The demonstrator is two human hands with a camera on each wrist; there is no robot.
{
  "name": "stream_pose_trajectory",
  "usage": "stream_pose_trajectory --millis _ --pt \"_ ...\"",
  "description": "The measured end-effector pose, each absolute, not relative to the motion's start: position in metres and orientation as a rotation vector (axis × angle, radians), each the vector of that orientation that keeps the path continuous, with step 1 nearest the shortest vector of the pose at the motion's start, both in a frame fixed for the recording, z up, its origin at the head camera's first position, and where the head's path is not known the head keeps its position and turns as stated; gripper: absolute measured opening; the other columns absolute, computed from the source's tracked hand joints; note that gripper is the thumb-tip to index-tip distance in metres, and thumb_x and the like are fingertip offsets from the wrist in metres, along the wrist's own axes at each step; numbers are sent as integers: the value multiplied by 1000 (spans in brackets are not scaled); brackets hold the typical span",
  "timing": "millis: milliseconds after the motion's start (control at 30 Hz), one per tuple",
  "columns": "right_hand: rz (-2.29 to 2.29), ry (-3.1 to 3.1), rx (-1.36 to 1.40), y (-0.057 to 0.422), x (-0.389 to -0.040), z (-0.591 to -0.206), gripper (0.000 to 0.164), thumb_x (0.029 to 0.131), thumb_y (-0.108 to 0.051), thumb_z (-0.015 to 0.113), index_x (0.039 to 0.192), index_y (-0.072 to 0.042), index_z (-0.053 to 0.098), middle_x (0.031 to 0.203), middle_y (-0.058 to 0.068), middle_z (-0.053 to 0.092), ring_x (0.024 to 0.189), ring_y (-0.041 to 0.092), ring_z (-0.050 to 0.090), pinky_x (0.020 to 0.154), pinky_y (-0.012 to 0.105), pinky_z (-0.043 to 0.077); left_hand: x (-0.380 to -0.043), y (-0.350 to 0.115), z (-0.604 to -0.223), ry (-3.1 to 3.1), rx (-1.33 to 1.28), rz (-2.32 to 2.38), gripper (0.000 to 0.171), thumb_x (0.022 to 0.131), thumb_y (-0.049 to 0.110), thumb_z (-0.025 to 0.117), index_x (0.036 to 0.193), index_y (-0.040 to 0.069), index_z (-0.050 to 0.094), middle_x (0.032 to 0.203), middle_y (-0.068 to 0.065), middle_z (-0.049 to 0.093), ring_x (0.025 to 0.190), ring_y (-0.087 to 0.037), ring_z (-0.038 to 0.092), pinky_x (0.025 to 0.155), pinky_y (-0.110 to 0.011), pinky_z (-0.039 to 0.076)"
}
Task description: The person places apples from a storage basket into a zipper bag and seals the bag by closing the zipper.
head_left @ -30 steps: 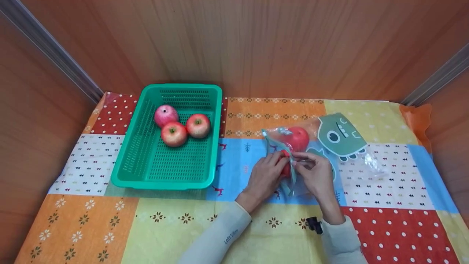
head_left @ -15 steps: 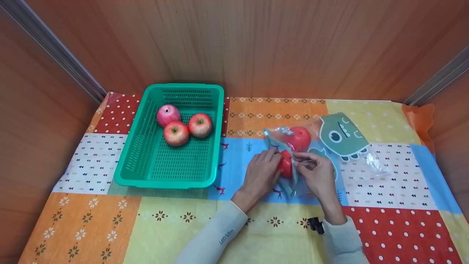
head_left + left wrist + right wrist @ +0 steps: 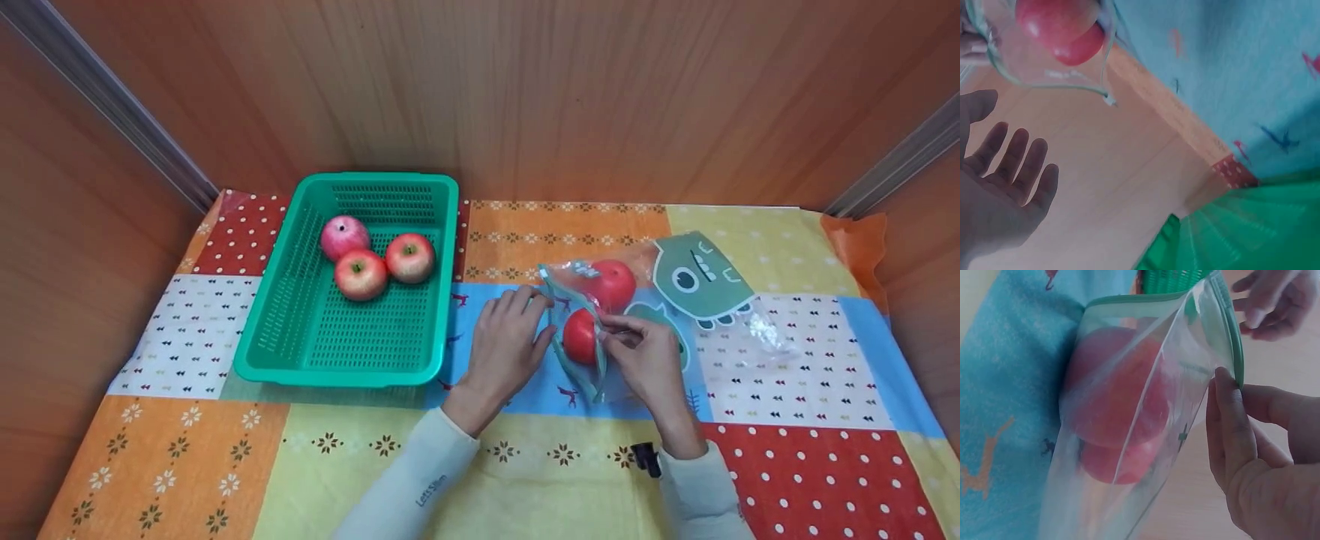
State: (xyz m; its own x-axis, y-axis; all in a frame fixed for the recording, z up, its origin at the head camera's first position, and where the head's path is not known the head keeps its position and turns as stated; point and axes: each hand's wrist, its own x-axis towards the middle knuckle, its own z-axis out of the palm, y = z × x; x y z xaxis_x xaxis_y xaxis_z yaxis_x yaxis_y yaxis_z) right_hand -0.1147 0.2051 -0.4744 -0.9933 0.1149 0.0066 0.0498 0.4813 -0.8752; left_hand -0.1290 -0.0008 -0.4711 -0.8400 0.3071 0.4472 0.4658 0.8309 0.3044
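In the head view, a clear zip bag [image 3: 705,281] with a green monster print lies on its side, its green-edged mouth facing left and standing open. Inside are two round red fruits, a nearer one [image 3: 580,337] at the mouth and a farther one [image 3: 615,285]; their kind is unclear. My right hand [image 3: 646,356] pinches the rim [image 3: 1237,354] of the mouth between thumb and fingers. Just left of the mouth is my left hand [image 3: 504,337], holding nothing; in the left wrist view its loosely bent fingers [image 3: 1030,160] are apart from the bag.
A green plastic basket [image 3: 448,300] stands on the left with three red-yellow and pink apples [image 3: 361,274] towards its back. Patchwork cloth [image 3: 352,480] covers the table. Wooden panels [image 3: 525,97] rise behind and at both sides.
My left hand has let go of the nearer red fruit and drawn back to the left, leaving it in the bag's mouth. The right hand keeps its pinch on the rim.
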Motion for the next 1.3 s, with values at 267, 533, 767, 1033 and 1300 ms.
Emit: stream_pose_trajectory --millis 267,533,767,1033,1300 --pt "1514 -2691 -135 204 -115 -474 29 95 5 71 124 3 75 115 22 77 100 34 77 82 9 53 -131 -25 -451 -2591 -510 -576 35 92 33 84 119 13 73 117 -5 70 110 -21 66 90 -36 55" --pt "1478 -2674 -107 203 -115 -475 25 93 9 71 117 6 77 107 23 77 93 35 76 76 7 50 -134 -51 -434 -2620 -413 -559 35 92 30 84 118 10 73 113 -7 70 102 -25 65 87 -38 55" --pt "1480 -2699 -124 203 -115 -473 26 93 9 71 119 6 77 108 23 77 94 35 75 76 7 49 -140 -71 -427 -2646 -331 -576 35 90 25 86 117 7 74 114 -10 69 106 -28 66 93 -43 55" --pt "1502 -2715 -154 203 -114 -471 27 94 7 71 120 4 76 110 22 77 96 34 74 76 7 49 -145 -92 -425 -2729 -230 -580 46 89 28 87 125 5 71 124 -14 69 116 -32 64 98 -48 54" --pt "1515 -2698 -155 203 -114 -471 27 95 6 72 121 4 76 110 22 77 96 34 75 75 8 51 -151 -114 -424 -2886 -134 -547 53 93 28 83 137 5 66 139 -18 63 124 -37 59 105 -54 51"
